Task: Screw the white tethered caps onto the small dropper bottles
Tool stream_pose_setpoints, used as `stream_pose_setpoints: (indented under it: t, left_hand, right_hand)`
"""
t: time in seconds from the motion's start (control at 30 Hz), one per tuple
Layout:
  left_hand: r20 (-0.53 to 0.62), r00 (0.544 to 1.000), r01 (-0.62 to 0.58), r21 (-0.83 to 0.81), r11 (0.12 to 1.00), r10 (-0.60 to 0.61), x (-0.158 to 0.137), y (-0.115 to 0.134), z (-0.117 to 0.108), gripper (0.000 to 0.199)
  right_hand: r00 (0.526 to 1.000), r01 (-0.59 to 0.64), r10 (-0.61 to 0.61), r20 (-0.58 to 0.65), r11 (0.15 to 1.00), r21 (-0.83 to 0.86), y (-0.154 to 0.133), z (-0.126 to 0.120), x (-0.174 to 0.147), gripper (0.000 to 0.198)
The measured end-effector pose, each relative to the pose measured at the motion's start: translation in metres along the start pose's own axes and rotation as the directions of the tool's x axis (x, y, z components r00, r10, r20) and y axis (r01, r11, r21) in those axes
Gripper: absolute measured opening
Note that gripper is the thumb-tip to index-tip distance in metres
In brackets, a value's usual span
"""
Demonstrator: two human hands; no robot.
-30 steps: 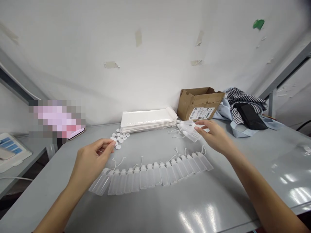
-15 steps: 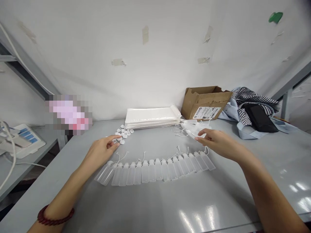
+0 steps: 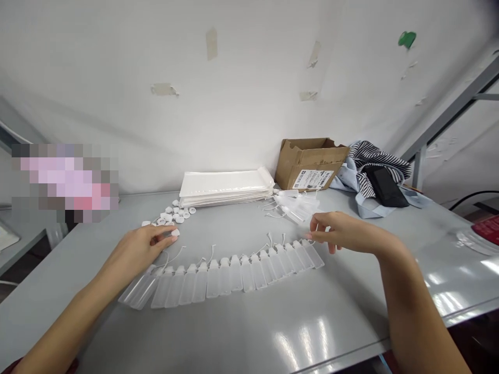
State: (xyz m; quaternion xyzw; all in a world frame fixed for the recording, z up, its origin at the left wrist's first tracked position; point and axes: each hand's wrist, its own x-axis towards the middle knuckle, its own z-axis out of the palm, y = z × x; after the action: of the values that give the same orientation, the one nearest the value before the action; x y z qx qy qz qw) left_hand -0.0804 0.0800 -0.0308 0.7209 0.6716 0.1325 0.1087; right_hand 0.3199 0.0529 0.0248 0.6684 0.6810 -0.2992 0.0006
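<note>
My left hand [image 3: 146,249] pinches a small white cap [image 3: 175,233] between thumb and fingertips, just in front of a pile of similar white caps [image 3: 168,213]. My right hand [image 3: 335,231] is at the right end of a curved row of translucent flat plastic tubes [image 3: 236,275]. Its thumb and finger are pinched at the top of the last tube [image 3: 311,254]; whether they grip its cord or anything else is hidden. White cords stick up from several tube tops. At the row's left end, tubes [image 3: 139,288] lie tilted and close together.
A stack of white padded envelopes [image 3: 224,186] lies against the wall. Right of it are more loose tubes [image 3: 298,205] with cords, then an open cardboard box [image 3: 312,163]. Striped and blue cloth [image 3: 353,174] and a black pouch [image 3: 385,187] lie farther right.
My left hand has drawn back slightly from the pile with a cap between its fingers. My right hand has moved from the loose tubes to the row's right end. The view has turned right.
</note>
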Motion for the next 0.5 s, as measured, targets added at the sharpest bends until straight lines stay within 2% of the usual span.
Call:
stream_pose_setpoints:
  t: [0.13,0.33,0.5]
  left_hand:
    - [0.014,1.0,0.006,0.002,1.0,-0.006,-0.0019,0.0035,-0.004,0.042]
    - [-0.008,1.0,0.025,0.017,1.0,-0.025,-0.0002,0.0058,-0.0037,0.042]
    - [-0.014,1.0,0.004,0.029,1.0,-0.004,-0.0015,0.0058,-0.0046,0.039]
  right_hand:
    - [0.998,-0.006,0.004,0.06,1.0,0.03,0.0021,0.0003,-0.0014,0.024]
    - [0.994,-0.001,-0.01,0.111,0.995,0.104,0.0062,0.0046,-0.0002,0.039]
    - [0.989,-0.014,-0.002,0.147,0.994,0.108,0.0028,0.0077,0.0003,0.037]
